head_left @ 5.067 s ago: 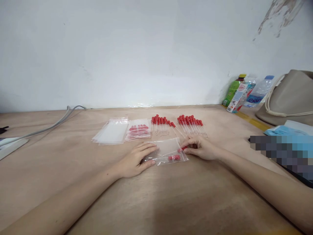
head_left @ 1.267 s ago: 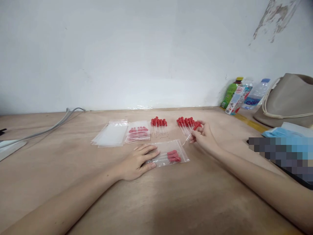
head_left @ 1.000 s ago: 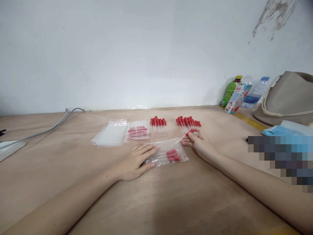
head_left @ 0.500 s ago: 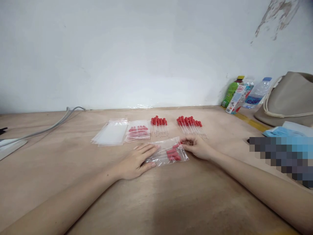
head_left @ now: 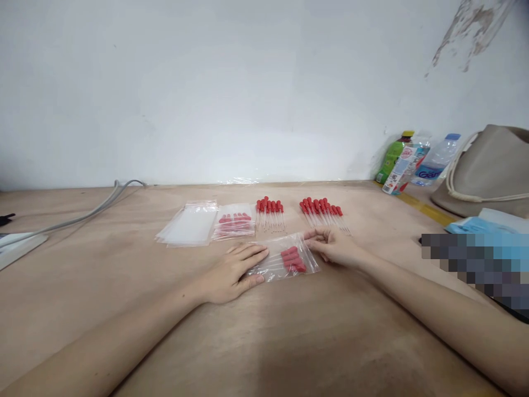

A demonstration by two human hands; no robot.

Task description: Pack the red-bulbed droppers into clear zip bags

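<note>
Now presses the left hand (head_left: pixel 231 274) flat on the left end of a clear zip bag (head_left: pixel 270 263), palm down, fingers stretched out and slightly apart, clamped on nothing. Pins that bag against the wooden table (head_left: pixel 289 342), in the middle of the view, between both hands. Shows through the plastic a small bunch of red-bulbed droppers (head_left: pixel 292 260), side by side, bulbs toward the bag's right end. Rests the right hand (head_left: pixel 335 248) at the bag's right edge, fingers curled close together, fingertips (head_left: pixel 313 241) touching the plastic by its mouth; cannot tell whether pinched on it or merely laid against it. Has just behind the right hand a row of loose droppers (head_left: pixel 322 212), and to its left a second, shorter row (head_left: pixel 270 213), bulbs toward the wall. Shows further left a filled bag (head_left: pixel 234 223) beside a stack of empty bags (head_left: pixel 189 225). Shows at far right drink bottles (head_left: pixel 407 160) against the wall beside a beige tote (head_left: pixel 491 171), and at far left a grey cable (head_left: pixel 82 216) trailing across the table.
</note>
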